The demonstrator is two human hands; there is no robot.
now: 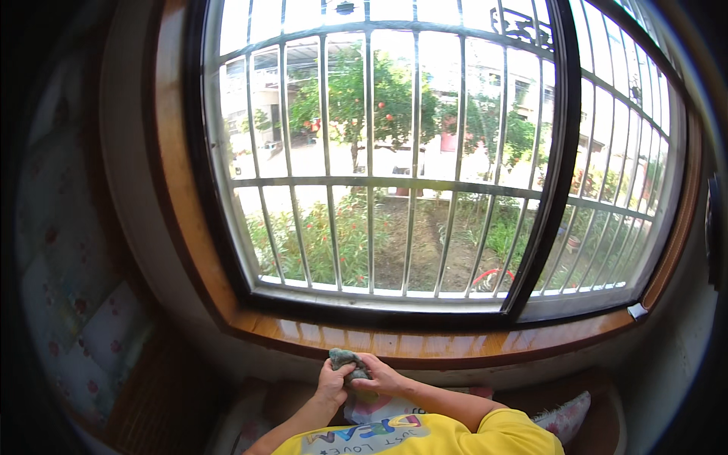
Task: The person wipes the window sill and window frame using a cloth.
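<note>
Both hands meet in front of my chest, just short of the wooden window sill [375, 341]. Between them is a crumpled grey-green cloth [343, 357], bunched into a small wad. My left hand [333, 381] grips it from the left side, thumb across the front. From the right, my right hand [382, 375] closes on the same cloth, with its fingers over the top and its thumb below. Part of the cloth is hidden behind the fingers.
A dark-framed sliding window [378, 318] with metal bars [369, 227] rises beyond the sill. At the sill's right end lies a small white object [637, 310]. A patterned cushion [566, 418] rests below right. Floral-patterned fabric [85, 335] is at the left.
</note>
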